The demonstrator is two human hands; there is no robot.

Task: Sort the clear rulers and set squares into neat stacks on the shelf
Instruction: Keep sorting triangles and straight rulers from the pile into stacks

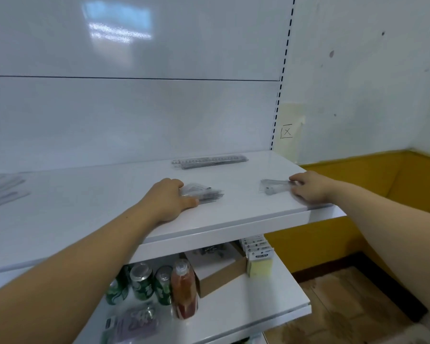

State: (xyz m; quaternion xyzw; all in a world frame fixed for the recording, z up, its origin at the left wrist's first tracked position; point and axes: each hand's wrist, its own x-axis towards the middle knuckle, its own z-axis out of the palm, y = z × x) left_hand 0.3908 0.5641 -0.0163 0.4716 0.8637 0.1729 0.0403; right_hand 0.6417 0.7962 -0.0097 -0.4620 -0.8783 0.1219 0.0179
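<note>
Clamped in the left hand [168, 199], fingers curled over the top and thumb against the near edge: a fanned stack of clear set squares [205, 192], flat on the white shelf [85, 219], tips sticking out to the right of the knuckles

Curled round the right end of a single clear piece [274, 186] with the right hand [308, 186]; fingertips smeared by blur, so hard to tell how firm the hold. Flat on the same shelf, just left of that hand, near the front right corner. Well apart from the left hand's stack, with bare shelf between

Beyond both hands, close to the back panel and roughly midway between them: a stack of rulers [209, 161], laid lengthwise along the back, touching neither hand

Far to the left of the left hand, at the frame edge: more clear items [5, 191], too blurred to tell apart

Below the left forearm, on the lower shelf [246, 306]: green cans [142, 281] side by side, an orange-red bottle [184, 291] upright just to their right, then a cardboard box [221, 273] and a row of sticky-note packs [260, 260] underneath the right hand's corner. In front of the cans: a purple packet [137, 321], blurred

On the wall beyond the right hand: a pale paper [287, 131] with a hand-drawn mark
</note>
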